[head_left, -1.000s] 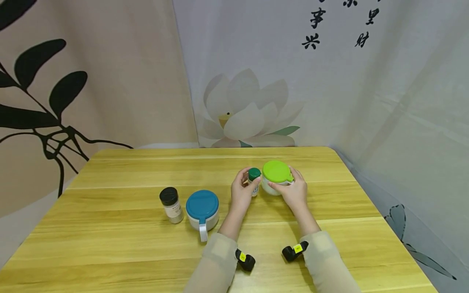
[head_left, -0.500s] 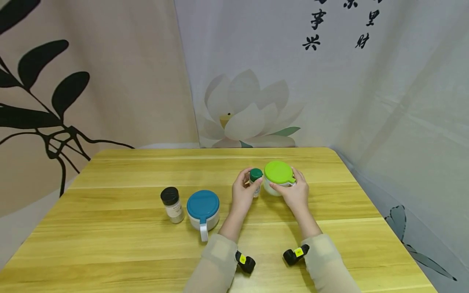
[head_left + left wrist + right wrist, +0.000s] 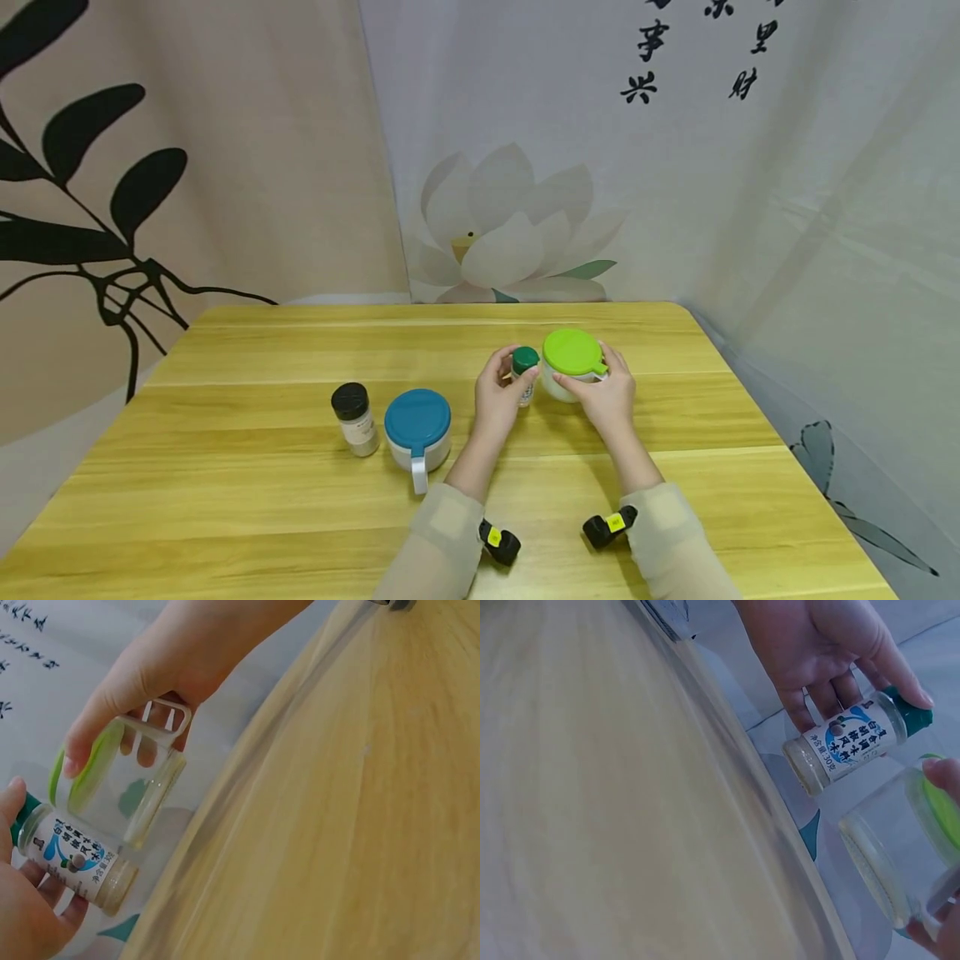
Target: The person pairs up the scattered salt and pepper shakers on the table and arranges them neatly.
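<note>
My left hand (image 3: 496, 398) grips a small spice bottle (image 3: 71, 855) with a dark green cap, a printed label and pale powder inside. Its thumb lies near the cap and the fingers curl behind the glass. To the right, my right hand (image 3: 609, 398) holds a clear seasoning jar (image 3: 573, 354) with a lime green lid. The thumb reaches to the lid, and the fingers wrap the side where the clear handle (image 3: 171, 724) sticks out. Bottle and jar stand upright side by side, a narrow gap between them. In the right wrist view the label (image 3: 851, 740) faces the camera.
Left of my forearms, a jar with a blue lid (image 3: 417, 419) and white handle stands on the wooden table (image 3: 225, 492). Beside it is a black-capped shaker bottle (image 3: 356, 421). A printed cloth (image 3: 510, 225) hangs behind the table's far edge.
The head view has shifted slightly, so everything appears a little further right. Both hands keep the same grips on the spice bottle and the green-lidded jar.
</note>
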{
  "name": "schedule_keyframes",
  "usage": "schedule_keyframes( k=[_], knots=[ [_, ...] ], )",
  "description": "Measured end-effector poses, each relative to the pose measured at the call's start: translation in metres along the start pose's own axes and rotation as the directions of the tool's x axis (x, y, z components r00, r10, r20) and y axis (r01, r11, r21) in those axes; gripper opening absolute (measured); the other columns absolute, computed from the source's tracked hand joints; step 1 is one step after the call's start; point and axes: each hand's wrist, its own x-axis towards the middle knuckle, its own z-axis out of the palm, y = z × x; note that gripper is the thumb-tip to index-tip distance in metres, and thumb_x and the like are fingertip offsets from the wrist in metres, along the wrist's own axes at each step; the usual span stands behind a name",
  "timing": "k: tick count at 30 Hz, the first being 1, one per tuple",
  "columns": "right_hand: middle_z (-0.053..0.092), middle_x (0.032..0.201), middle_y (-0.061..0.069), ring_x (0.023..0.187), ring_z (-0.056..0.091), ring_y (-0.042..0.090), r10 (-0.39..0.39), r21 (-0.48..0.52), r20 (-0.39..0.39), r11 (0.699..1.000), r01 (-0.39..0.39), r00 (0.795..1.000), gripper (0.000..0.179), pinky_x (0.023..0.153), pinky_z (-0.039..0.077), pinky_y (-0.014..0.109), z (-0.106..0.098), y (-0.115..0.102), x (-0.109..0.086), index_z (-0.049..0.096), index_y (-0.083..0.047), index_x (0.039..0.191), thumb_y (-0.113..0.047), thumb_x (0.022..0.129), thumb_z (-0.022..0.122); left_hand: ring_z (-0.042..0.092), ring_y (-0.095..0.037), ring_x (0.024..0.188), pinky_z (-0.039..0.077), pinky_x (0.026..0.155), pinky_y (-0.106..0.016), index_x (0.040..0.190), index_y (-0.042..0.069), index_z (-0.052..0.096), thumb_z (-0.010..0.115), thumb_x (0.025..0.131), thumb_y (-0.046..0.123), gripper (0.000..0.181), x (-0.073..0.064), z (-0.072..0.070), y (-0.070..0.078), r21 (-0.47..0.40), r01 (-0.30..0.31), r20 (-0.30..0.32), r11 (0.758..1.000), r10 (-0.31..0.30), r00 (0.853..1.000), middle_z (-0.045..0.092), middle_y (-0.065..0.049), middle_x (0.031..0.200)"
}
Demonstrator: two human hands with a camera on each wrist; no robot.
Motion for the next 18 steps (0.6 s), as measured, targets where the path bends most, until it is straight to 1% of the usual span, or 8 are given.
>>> schedule_keyframes(
  k=[1,2,4,8,13,18],
  knots=[
    [0.055,0.124,0.014,0.115,0.049,0.029,-0.001,-0.003,-0.003,1.0,0.001,1.0,0.081,0.098,0.038,0.049,0.0,-0.001,0.0,0.055,0.001,0.13,-0.018,0.06,0.093,0.058,-0.029,0.099,0.046,0.081,-0.041,0.12,0.0,0.06,0.07,0.087,0.004,0.035,0.0,0.0,0.0,-0.001,0.005,0.001,1.0,-0.005,1.0,0.064,-0.014,0.105],
    [0.055,0.124,0.014,0.116,0.049,0.029,-0.004,-0.006,-0.005,1.0,0.004,1.0,0.081,0.098,0.038,0.049,0.0,-0.001,-0.001,0.055,0.001,0.13,-0.018,0.06,0.093,0.058,-0.029,0.099,0.046,0.081,-0.041,0.121,0.001,0.06,0.07,0.087,0.004,0.036,0.001,0.0,-0.004,-0.003,0.013,0.003,1.0,-0.013,1.0,0.064,-0.014,0.105],
    [0.055,0.124,0.015,0.115,0.05,0.03,-0.006,-0.011,-0.013,1.0,0.006,1.0,0.081,0.098,0.039,0.049,-0.001,-0.003,-0.001,0.056,0.001,0.129,-0.018,0.06,0.093,0.058,-0.027,0.1,0.045,0.082,-0.04,0.121,0.003,0.06,0.071,0.086,0.005,0.037,0.004,0.0,-0.012,-0.015,0.028,0.006,0.999,-0.028,1.0,0.064,-0.013,0.106],
    [0.055,0.122,0.015,0.114,0.05,0.03,-0.011,-0.008,-0.024,1.0,0.01,1.0,0.08,0.097,0.04,0.049,-0.002,-0.006,-0.003,0.056,0.001,0.129,-0.018,0.061,0.093,0.058,-0.023,0.101,0.045,0.084,-0.039,0.123,0.007,0.061,0.072,0.086,0.01,0.039,0.009,0.001,-0.029,-0.031,0.038,0.011,0.999,-0.038,0.999,0.065,-0.009,0.108],
    [0.055,0.121,0.014,0.113,0.05,0.028,-0.016,0.002,-0.034,1.0,0.016,0.999,0.078,0.096,0.041,0.049,-0.005,-0.008,-0.006,0.057,0.001,0.128,-0.018,0.061,0.092,0.059,-0.018,0.097,0.046,0.082,-0.034,0.123,0.011,0.061,0.073,0.086,0.015,0.038,0.008,0.0,-0.03,-0.019,0.023,0.029,1.0,-0.022,0.999,0.066,-0.004,0.106],
    [0.055,0.122,0.014,0.113,0.05,0.028,-0.025,-0.025,-0.05,0.999,0.024,0.998,0.078,0.096,0.041,0.049,-0.008,-0.009,-0.008,0.057,0.0,0.127,-0.02,0.061,0.093,0.06,-0.017,0.097,0.047,0.083,-0.035,0.123,0.013,0.06,0.072,0.087,0.016,0.039,0.004,-0.002,-0.026,-0.018,0.02,0.063,1.0,-0.019,0.998,0.066,-0.003,0.106]
  ],
)
